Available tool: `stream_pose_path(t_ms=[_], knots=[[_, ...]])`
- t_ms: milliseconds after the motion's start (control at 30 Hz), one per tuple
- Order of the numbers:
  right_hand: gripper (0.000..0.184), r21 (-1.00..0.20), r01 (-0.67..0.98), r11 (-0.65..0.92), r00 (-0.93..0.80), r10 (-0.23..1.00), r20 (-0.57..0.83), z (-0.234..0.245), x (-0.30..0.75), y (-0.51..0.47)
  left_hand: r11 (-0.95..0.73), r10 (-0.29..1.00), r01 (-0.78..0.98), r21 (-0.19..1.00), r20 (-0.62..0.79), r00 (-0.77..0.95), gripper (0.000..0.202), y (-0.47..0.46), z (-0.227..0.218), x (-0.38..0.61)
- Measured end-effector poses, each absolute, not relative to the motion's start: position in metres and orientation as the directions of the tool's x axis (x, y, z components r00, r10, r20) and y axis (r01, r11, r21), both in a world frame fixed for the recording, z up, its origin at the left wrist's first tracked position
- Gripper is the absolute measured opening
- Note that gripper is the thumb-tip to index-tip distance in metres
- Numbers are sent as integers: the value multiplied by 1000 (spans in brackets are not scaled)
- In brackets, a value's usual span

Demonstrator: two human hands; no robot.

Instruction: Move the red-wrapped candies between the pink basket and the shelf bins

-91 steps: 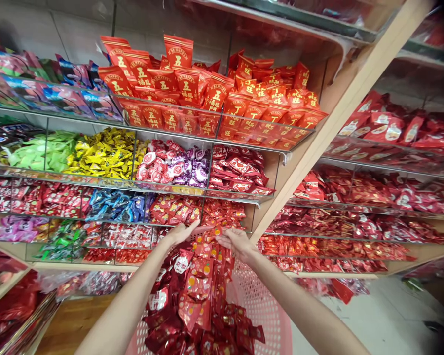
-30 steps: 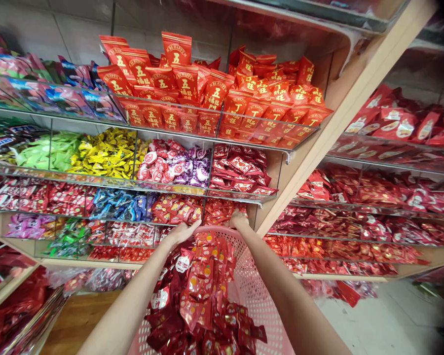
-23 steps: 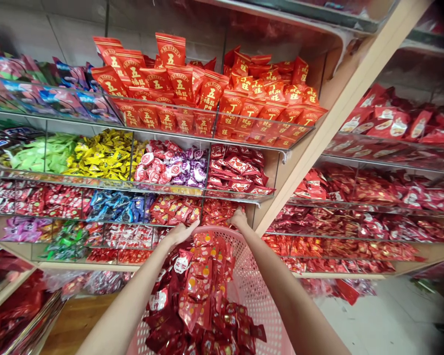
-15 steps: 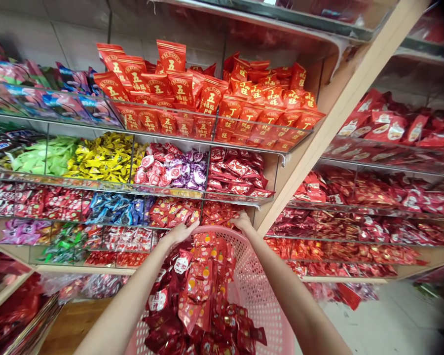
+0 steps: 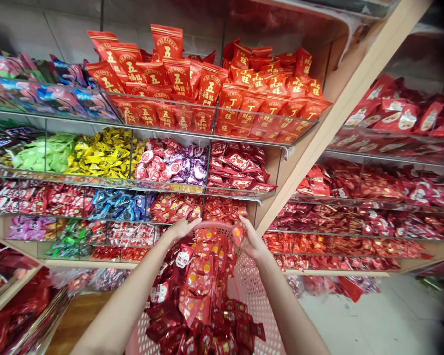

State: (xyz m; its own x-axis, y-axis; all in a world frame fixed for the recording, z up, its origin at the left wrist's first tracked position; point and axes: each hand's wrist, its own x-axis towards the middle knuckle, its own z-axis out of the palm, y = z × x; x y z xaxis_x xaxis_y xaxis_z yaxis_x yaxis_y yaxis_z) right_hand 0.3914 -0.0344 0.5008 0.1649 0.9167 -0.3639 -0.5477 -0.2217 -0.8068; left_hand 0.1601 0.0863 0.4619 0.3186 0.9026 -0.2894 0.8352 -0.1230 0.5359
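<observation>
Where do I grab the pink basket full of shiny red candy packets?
Use a grip on the top rim of the pink perforated plastic basket, coming from above and outside with your fingers curled over it. The rim looks like the firmest edge, and no handle shows. The wall is full of holes, and the shiny red candy packets are heaped inside.

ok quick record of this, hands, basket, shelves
left hand: open, fingertips by the basket rim
right hand: holding a small red packet
container: pink perforated plastic basket
in container: heaped red foil packets
shelves: glass-fronted display bins of wrapped sweets, including yellow wrapped sweets
</observation>
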Motion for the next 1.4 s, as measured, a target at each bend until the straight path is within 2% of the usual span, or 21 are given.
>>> stream_pose_path(t_ms=[67, 133, 200, 267, 333, 400, 467, 533, 633, 800, 1000, 1100, 1300, 1400], knots=[[27, -810, -518, -275, 130, 911, -392, 500, 381, -35, -118, 908, 836, 535, -282, 309, 85, 85, 463, 161], [30, -865, -384, -322, 80, 922, -379, 498, 372, -35, -102, 915, 836, 539, -280, 292, 83, 83, 465, 161], [29, -939, -154, -307, 46, 947, -317, 496, 363, -35, -91, 909, 838, 538, -298, 290, 79, 80, 466, 162], [28, -969, 116, -220, 37, 975, -217, 492, 353, -35, -94, 901, 838, 537, -312, 301, 77, 76, 467, 162], [29, -907, 397, -138, 26, 990, -139, 490, 343, -36, -102, 900, 836, 539, -308, 308, 76, 72, 468, 162], [33, -762, 637, -119, 19, 990, -139, 490, 333, -38, -104, 904, 836, 540, -299, 305, 74, 69, 469, 162], [37, -605, 783, -143, 46, 984, -174, 493, 324, -42, -95, 908, 838, 537, -298, 294, 72, 66, 469, 161], [38, -520, 837, -170, 82, 979, -189, 496, 317, -46, -77, 912, 843, 532, -304, 275, 71, 65, 469, 161], [37, -507, 841, -190, 109, 976, -186, 495, 312, -53, -61, 916, 849, 525, -308, 257, 69, 62, 469, 160], [42, -616, 768, -177, 135, 984, -114, 476, 311, -63, -88, 907, 851, 517, -311, 283, 70, 60, 470, 159], [34, -838, 527, -142, 155, 985, -69, 454, 314, -63, -84, 914, 842, 534, -296, 278, 67, 61, 465, 157], [30, -913, 391, -121, 177, 983, -54, 453, 323, -59, -90, 915, 844, 529, -292, 280, 66, 63, 462, 156], [32, -921, 344, -185, 230, 967, -108, 450, 340, -57, -90, 914, 842, 532, -291, 281, 65, 66, 459, 156], [35, -963, 175, -206, 251, 955, -159, 451, 343, -61, -81, 918, 842, 533, -290, 272, 65, 67, 457, 156]])
